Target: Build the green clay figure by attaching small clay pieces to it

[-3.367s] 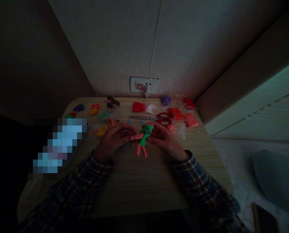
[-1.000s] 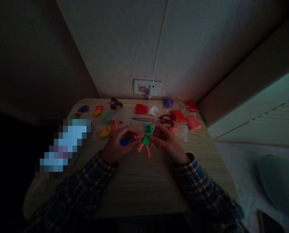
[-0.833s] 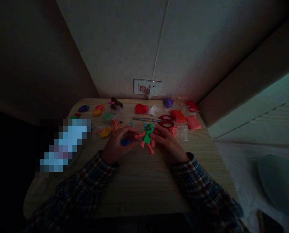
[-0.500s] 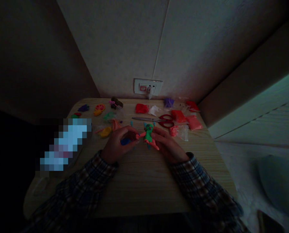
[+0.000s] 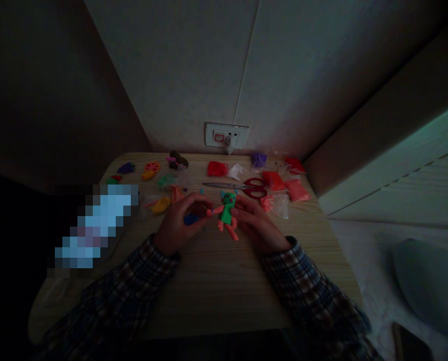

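Note:
A small clay figure (image 5: 227, 214) with a green body, green head, blue ears and pink limbs is held above the table. My right hand (image 5: 259, 223) is closed on the side of its body, thumb in front and fingers partly hidden behind. On the other side, my left hand (image 5: 177, 220) curves its thumb and fingers about the figure's outstretched pink arm, at the hand end. Blue clay (image 5: 191, 218) shows through the gap between my left thumb and fingers. Just beyond the figure lie scissors (image 5: 253, 188) with red handles, pointing left.
Bags of red (image 5: 217, 169), orange (image 5: 273, 180) and pink clay (image 5: 297, 190) lie along the back and right of the wooden table (image 5: 209, 296). Yellow clay (image 5: 160, 204) and an orange wheel-like piece (image 5: 151, 169) are at left. A blurred bright screen (image 5: 99, 225) stands left. A wall socket (image 5: 227, 135) is behind.
The clay figure has tilted more upright, its legs now hanging lower and its front turned more to me. Both hands keep their places on it. The view has shifted slightly.

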`<state>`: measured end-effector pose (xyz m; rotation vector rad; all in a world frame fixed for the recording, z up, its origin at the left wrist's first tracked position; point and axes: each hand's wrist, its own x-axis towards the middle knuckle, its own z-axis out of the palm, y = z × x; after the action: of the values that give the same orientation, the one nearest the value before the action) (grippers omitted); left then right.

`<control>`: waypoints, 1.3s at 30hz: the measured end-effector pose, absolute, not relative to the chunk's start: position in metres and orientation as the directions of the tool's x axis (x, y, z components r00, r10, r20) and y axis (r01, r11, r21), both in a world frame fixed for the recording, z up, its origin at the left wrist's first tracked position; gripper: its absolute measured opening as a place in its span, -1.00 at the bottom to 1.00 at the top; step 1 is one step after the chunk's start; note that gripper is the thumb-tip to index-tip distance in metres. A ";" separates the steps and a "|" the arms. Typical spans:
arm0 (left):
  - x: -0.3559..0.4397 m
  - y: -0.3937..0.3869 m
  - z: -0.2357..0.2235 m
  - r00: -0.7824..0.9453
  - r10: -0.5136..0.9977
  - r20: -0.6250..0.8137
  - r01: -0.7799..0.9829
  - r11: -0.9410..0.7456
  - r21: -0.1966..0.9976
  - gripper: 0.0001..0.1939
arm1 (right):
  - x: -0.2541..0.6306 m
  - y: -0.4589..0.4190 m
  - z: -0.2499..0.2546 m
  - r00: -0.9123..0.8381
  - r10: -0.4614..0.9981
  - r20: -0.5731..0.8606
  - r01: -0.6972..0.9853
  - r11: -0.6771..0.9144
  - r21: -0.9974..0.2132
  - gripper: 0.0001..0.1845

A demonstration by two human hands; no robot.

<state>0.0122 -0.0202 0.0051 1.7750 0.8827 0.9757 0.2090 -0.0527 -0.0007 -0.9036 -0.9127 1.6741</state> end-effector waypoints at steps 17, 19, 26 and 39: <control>0.010 -0.016 0.006 0.469 0.846 0.253 0.117 -0.343 0.932 -0.81 | 0.208 -0.052 -0.004 -0.361 0.930 -0.071 -0.279 -0.180 -0.943 -0.66; 0.010 -0.016 0.005 0.459 0.856 0.236 0.116 -0.321 0.940 -0.82 | 0.207 -0.052 -0.004 -0.352 0.933 -0.082 -0.297 -0.194 -0.935 -0.58; 0.010 -0.017 0.005 0.460 0.861 0.218 0.105 -0.296 0.949 -0.83 | 0.208 -0.052 -0.002 -0.356 0.929 -0.101 -0.294 -0.213 -0.932 -0.51; 0.012 -0.020 0.008 0.518 0.827 0.219 0.029 -0.273 0.962 -0.66 | 0.210 -0.055 0.004 -0.310 0.925 -0.217 -0.406 -0.336 -0.850 -0.58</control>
<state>0.0116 -0.0200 0.0085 1.6772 0.7335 0.9208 0.2103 -0.0550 0.0042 -0.9108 -0.8675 1.7971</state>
